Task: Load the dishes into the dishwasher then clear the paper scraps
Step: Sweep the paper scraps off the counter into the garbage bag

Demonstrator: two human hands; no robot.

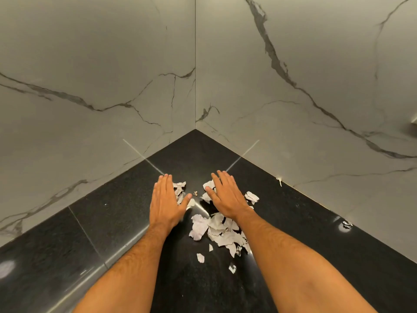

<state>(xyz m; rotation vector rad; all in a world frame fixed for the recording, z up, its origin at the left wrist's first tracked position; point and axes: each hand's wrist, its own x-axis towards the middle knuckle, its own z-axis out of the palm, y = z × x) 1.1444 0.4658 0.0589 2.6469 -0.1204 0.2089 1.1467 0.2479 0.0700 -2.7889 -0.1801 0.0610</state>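
No dishes or dishwasher show here, so the loading step cannot be judged; the work in hand looks like the second part, clearing the paper scraps [216,229]. They lie uncollected on the black stone countertop [94,224], most in a loose heap at lower center, others scattered up toward the corner of the marble walls [293,132]. None is lifted yet. The left hand [167,199] and right hand [228,195] both lie flat, fingers straight, palms down over the scraps at frame center, gripping nothing, the 2 forearms reaching in from below.

Bare forearms, no sleeves; left hand [166,199], right hand [228,195] ungloved, ringless.
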